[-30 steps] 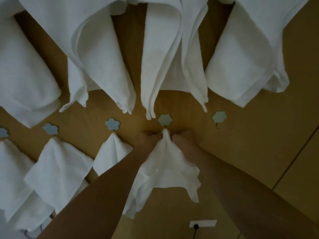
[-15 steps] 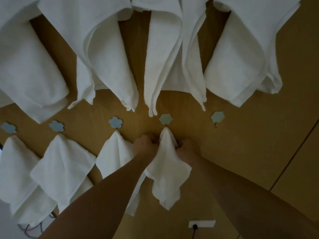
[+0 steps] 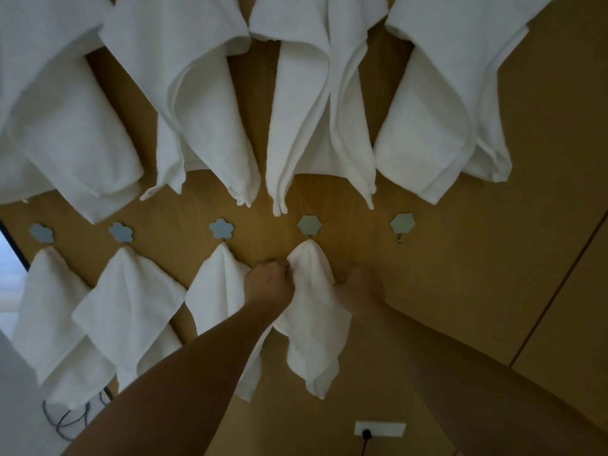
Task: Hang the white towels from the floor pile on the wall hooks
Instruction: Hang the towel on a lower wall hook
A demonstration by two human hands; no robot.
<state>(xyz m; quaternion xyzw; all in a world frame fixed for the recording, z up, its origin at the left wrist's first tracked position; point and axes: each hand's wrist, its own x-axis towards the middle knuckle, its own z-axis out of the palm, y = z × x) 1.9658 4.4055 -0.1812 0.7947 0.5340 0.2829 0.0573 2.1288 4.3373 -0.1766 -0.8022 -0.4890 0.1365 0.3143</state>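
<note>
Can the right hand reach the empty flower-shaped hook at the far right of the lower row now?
Probably yes: the right hand sits just below-left of the empty pale green flower-shaped hook, with only bare wooden wall between them.

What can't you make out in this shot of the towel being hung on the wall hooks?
- Head view: right hand fingers hidden behind the small towel, so its grip is unclear.
- Upper hooks: cut off by the top edge.
- Floor pile: out of frame.
- Wall socket plug: too small and dim.
</note>
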